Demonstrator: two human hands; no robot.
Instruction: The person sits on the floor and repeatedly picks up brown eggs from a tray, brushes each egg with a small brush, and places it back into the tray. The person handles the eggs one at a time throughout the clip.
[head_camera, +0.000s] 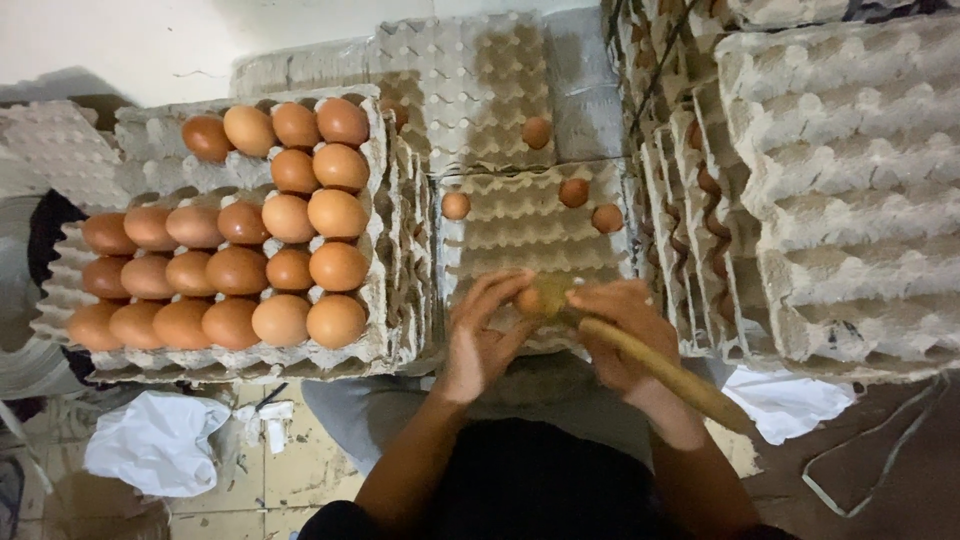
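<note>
Egg (529, 300), brown, held just above the near edge of a grey pulp tray (520, 235), between both hands. Left hand (480, 335) cupped round it from the left, fingers curled together over its top and side. Right hand (620, 330) closed on the head end of a wooden-handled brush (660, 370), fingers clamped on the handle, yellowish head (553, 293) pressed against the egg's right side. Judged as the cleaning step, mid-way: one egg being scrubbed, only three others (575, 192) set down on that tray, one more on the tray behind (537, 131). Judged also that the next move would call for a light grip and a slow turn of the shell under the bristles, then a clear cup to set it in. To the left, a fuller tray (230, 250) loaded with brown eggs in rows; to the right, tall stacks of trays (850, 180), some with eggs between the layers.

Hard to make out: most of the egg, covered by fingers and brush head; any dirt or crack on the shell; the brush's bristles, blurred. Far end of the handle lost against the forearm and a white cloth (785, 400). Lap and legs mostly in shadow.
</note>
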